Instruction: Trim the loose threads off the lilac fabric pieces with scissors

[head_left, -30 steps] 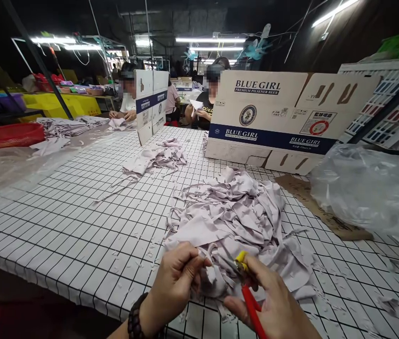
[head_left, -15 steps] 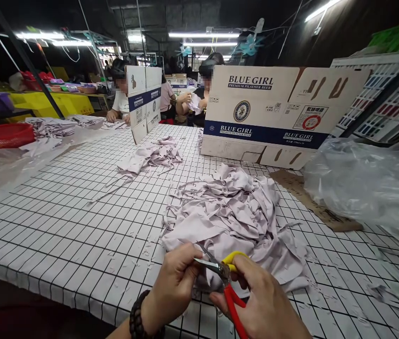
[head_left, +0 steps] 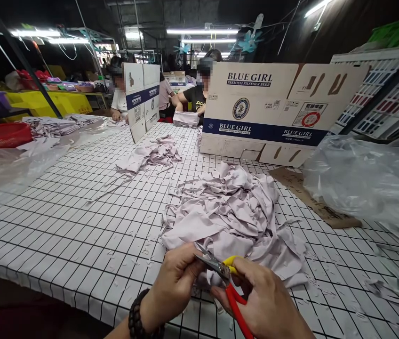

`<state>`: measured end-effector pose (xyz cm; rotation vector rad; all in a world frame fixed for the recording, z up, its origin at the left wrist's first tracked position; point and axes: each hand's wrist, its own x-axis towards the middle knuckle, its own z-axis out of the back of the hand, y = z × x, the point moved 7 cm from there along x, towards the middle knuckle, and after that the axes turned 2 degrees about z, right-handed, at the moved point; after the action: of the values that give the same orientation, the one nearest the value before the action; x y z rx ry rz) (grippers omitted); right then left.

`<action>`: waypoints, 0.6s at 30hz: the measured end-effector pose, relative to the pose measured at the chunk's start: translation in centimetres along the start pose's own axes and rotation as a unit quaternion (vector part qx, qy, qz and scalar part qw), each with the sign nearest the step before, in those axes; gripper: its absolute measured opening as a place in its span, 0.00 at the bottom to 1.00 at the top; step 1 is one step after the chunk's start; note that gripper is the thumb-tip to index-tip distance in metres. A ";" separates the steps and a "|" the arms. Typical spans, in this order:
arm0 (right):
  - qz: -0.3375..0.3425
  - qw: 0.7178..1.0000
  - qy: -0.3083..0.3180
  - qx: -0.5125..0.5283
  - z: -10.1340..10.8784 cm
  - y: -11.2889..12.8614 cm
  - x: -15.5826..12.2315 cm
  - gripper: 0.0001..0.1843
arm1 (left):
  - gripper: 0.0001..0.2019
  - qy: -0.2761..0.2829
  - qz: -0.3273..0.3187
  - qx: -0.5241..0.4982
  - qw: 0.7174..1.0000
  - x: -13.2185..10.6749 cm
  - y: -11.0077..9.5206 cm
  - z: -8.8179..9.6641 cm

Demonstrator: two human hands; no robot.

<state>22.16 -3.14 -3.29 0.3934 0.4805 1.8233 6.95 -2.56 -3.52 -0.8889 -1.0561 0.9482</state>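
Over gridded cloth (head_left: 79, 226), rumpled fabric (head_left: 229, 202), pointed metal scissors (head_left: 225, 271)

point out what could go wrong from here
The red-and-yellow-handled metal scissors point toward the bare left hand, very close by, so a slip might nick it. The rumpled pale-lilac fabric pile lies just beyond, so a stray snip could catch its cloth.

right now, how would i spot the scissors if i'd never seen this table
Start at the white table cover with the black grid and find the larger heap of pale fabric pieces. At that heap's near edge, the right hand holds the scissors, blades pointing toward the left hand. Their yellow handle and red handle set them apart from the pale fabric.
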 end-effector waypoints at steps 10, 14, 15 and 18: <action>0.054 0.998 -0.023 -0.010 -0.2 -0.1 0.3 0.21 | 0.14 0.011 0.025 -0.053 0.998 -0.2 0.4 -0.1; 0.074 0.996 -0.053 0.002 -0.1 0.0 0.2 0.22 | 0.15 0.021 0.053 -0.081 0.995 -0.3 1.0 -0.2; 0.078 0.995 -0.060 0.005 -0.1 0.1 0.2 0.22 | 0.15 0.025 0.061 -0.092 0.994 -0.3 1.1 -0.3; 0.082 0.995 -0.054 0.023 -0.5 0.0 0.2 0.23 | 0.16 0.032 0.080 -0.137 0.987 -0.5 1.6 -0.4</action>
<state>21.83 -3.06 -3.71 0.5743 0.4262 1.9402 6.94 -2.53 -5.30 -1.2399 -1.0868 0.9131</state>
